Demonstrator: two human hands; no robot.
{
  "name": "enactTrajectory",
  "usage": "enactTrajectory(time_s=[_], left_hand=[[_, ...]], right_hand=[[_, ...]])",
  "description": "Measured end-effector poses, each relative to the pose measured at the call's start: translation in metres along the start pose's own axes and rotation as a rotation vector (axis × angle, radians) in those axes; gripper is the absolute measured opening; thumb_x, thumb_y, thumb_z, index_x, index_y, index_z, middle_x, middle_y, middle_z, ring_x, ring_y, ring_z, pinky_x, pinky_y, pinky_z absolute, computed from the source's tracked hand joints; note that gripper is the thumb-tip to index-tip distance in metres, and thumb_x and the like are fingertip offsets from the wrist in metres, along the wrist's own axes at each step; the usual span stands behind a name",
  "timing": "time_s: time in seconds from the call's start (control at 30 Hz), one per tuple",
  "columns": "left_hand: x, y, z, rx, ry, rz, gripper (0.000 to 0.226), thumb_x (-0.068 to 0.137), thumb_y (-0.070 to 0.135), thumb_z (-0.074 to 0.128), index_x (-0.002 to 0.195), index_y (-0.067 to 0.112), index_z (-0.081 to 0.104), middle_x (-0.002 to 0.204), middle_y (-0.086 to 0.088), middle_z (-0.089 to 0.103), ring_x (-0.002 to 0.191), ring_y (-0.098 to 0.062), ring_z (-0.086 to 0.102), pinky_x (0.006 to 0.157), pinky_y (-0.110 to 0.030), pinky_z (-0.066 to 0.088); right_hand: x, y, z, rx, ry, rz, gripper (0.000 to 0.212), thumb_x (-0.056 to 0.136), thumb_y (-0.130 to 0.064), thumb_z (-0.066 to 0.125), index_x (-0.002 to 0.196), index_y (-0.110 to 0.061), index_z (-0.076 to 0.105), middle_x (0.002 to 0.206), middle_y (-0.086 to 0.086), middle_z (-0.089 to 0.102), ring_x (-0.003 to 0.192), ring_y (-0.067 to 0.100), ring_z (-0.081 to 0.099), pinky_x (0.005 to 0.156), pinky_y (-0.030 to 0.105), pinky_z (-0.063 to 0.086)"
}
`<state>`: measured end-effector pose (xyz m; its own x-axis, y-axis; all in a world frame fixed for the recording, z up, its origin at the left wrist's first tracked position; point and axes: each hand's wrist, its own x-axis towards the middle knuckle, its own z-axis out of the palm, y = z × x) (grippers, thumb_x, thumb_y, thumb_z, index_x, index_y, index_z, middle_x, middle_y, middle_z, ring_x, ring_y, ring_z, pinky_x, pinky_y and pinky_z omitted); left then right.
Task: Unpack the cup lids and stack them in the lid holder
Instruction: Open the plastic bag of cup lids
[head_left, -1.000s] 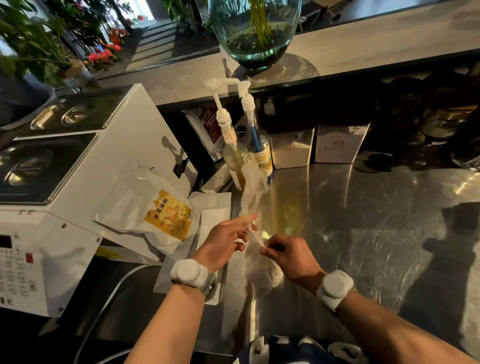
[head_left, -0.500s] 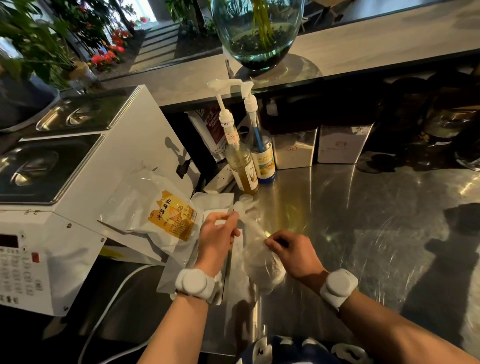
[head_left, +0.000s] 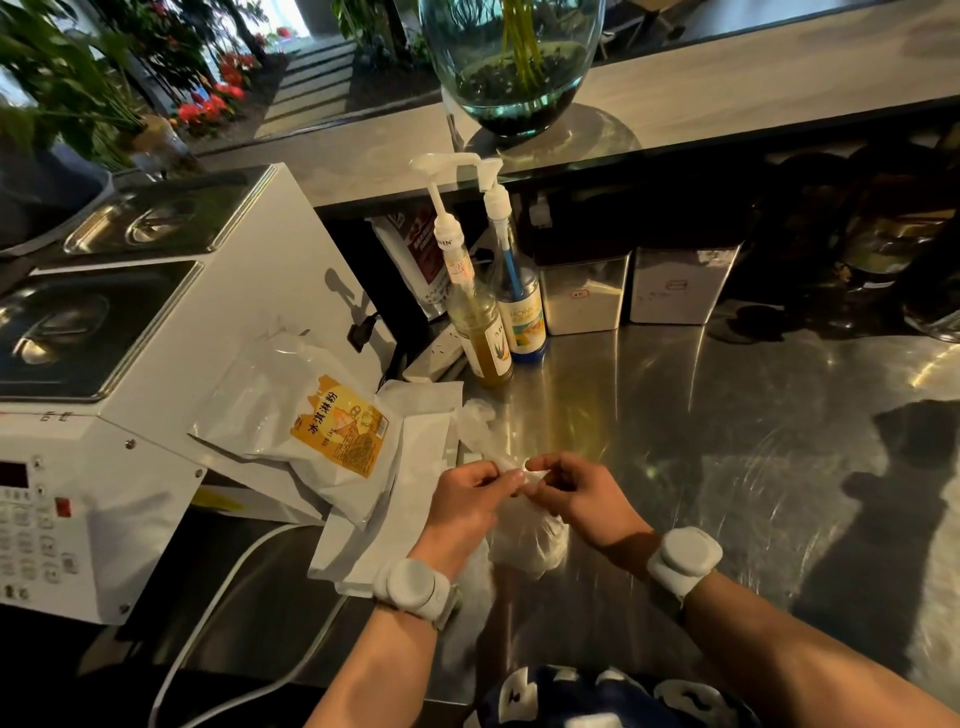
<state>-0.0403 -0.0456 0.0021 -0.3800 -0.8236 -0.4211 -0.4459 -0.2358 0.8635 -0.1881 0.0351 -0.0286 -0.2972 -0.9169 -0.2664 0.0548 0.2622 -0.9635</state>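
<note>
A clear plastic bag of cup lids (head_left: 527, 540) sits on the steel counter (head_left: 727, 441) just below my hands. Its twisted neck (head_left: 480, 428) trails up and to the left. My left hand (head_left: 462, 501) pinches the twisted neck from the left. My right hand (head_left: 576, 493) pinches the same neck from the right, fingertips almost touching those of the left. The lids themselves show only as a pale blurred mass inside the plastic. No lid holder is in sight.
A white machine (head_left: 130, 389) with steel pans fills the left. A yellow-labelled powder pouch (head_left: 322, 421) leans on it, over flat white packets (head_left: 415, 467). Two pump bottles (head_left: 483, 332) and two steel canisters (head_left: 628, 291) stand at the back. A glass vase (head_left: 511, 62) sits on the upper ledge.
The long twisted neck that stood up between my hands has dropped low and to the left. My left hand came back in to meet the right at the bag's neck.
</note>
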Motion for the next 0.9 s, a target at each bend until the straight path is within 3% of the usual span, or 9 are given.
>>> enactTrajectory(time_s=[0.17,0.3,0.47,0.6,0.73,0.9], left_hand=[[-0.002,0.002,0.001,-0.037,0.036,0.017,0.019,0.093,0.023,0.076,0.076,0.013,0.072,0.054,0.010,0.060,0.050,-0.006,0.050,0.054,-0.021,0.043],[0.000,0.000,0.002,0.013,0.018,0.014,0.023,0.095,0.028,0.073,0.077,0.015,0.067,0.062,0.005,0.060,0.057,-0.010,0.051,0.062,-0.026,0.045],[0.001,-0.006,0.000,0.019,-0.046,0.049,0.026,0.097,0.019,0.071,0.075,0.014,0.058,0.062,-0.001,0.058,0.053,-0.012,0.051,0.055,-0.021,0.046],[0.003,-0.009,-0.005,-0.056,-0.059,0.045,0.020,0.093,0.012,0.075,0.079,0.010,0.061,0.065,-0.005,0.061,0.054,-0.014,0.053,0.055,-0.025,0.046],[0.004,-0.014,-0.009,-0.135,-0.032,0.019,0.019,0.086,0.009,0.081,0.079,0.007,0.064,0.063,-0.007,0.066,0.056,-0.016,0.059,0.053,-0.027,0.047],[0.002,-0.020,-0.014,-0.141,0.006,0.000,0.018,0.085,0.008,0.082,0.077,0.010,0.066,0.066,-0.007,0.069,0.060,-0.019,0.062,0.055,-0.029,0.050]], right_hand=[[0.001,-0.001,0.000,-0.117,-0.031,-0.004,0.009,0.089,-0.019,0.074,0.088,-0.010,0.076,0.072,-0.002,0.071,0.063,0.003,0.062,0.066,0.019,0.051],[-0.003,-0.002,0.004,-0.038,-0.040,0.033,0.018,0.092,-0.014,0.069,0.089,0.003,0.064,0.064,0.007,0.066,0.054,0.013,0.059,0.054,0.022,0.047],[-0.007,-0.003,0.000,0.070,-0.172,0.122,0.012,0.091,-0.011,0.067,0.083,-0.004,0.060,0.067,0.011,0.068,0.057,0.021,0.062,0.048,0.028,0.041],[-0.001,-0.005,-0.005,-0.025,-0.057,0.078,0.024,0.085,-0.023,0.079,0.087,-0.003,0.067,0.064,-0.001,0.064,0.051,0.008,0.051,0.046,0.020,0.040],[0.003,-0.006,-0.005,-0.062,-0.055,-0.005,0.013,0.086,-0.014,0.077,0.082,-0.005,0.069,0.063,-0.007,0.063,0.054,0.002,0.054,0.055,0.017,0.046],[0.007,-0.011,-0.010,-0.055,-0.026,-0.010,0.010,0.089,-0.010,0.072,0.089,0.000,0.069,0.066,-0.004,0.063,0.053,0.003,0.055,0.053,0.013,0.044]])
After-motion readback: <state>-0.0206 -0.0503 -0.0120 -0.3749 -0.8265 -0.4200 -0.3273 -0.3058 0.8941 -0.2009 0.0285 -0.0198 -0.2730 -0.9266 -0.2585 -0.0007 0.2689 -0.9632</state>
